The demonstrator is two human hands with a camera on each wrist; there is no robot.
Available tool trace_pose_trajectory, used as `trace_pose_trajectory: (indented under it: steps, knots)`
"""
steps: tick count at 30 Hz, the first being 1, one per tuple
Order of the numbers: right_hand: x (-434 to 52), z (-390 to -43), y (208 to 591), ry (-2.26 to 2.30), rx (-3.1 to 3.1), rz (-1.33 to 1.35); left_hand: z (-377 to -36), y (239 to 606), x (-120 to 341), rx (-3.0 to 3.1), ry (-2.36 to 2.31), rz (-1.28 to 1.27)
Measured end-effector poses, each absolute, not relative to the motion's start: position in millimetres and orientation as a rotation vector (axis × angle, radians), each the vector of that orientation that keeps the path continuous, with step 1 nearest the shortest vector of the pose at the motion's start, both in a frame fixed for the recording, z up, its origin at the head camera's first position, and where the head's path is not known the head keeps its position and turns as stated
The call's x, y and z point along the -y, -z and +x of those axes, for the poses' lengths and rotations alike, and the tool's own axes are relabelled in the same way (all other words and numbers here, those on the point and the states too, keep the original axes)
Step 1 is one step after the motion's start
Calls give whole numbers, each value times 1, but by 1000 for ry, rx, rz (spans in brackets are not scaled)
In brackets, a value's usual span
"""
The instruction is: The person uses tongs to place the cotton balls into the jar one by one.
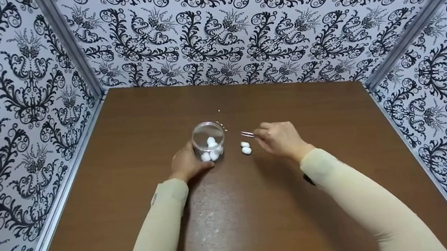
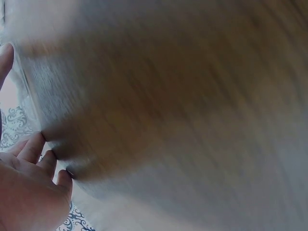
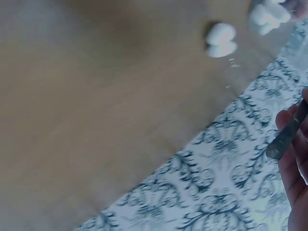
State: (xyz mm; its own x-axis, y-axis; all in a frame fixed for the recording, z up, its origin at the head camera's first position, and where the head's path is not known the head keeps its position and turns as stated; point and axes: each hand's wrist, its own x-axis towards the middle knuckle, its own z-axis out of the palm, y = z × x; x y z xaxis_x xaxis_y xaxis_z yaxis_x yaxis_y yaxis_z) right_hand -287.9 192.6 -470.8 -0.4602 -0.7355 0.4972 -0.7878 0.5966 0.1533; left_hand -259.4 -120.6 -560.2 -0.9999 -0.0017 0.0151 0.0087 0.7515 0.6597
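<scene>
Brown worktop (image 1: 231,213), bearing: one clear jar (image 1: 200,135), white balls (image 1: 214,153) in its base, at nine o'clock from two loose white balls (image 1: 246,150), themselves touching. Left hand (image 1: 186,161): grip curled round the jar from its eight o'clock, apparently to steady it with the mouth unobstructed. Right hand (image 1: 281,138): grip pinching metal tweezers (image 1: 247,134) at twelve o'clock of the loose pair, presumably held well back to leave the tips free
</scene>
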Motion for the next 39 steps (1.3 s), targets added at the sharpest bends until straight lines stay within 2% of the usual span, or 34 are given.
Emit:
trace_pose_trajectory:
  steps: [12, 39]
  knots:
    - [-238, -276, 504, -54, 2467, 1185, -261, 564, 127, 2926, 1097, 4]
    - [-221, -271, 517, -81, 2561, 1219, -259, 560, 120, 2928, 1074, -16]
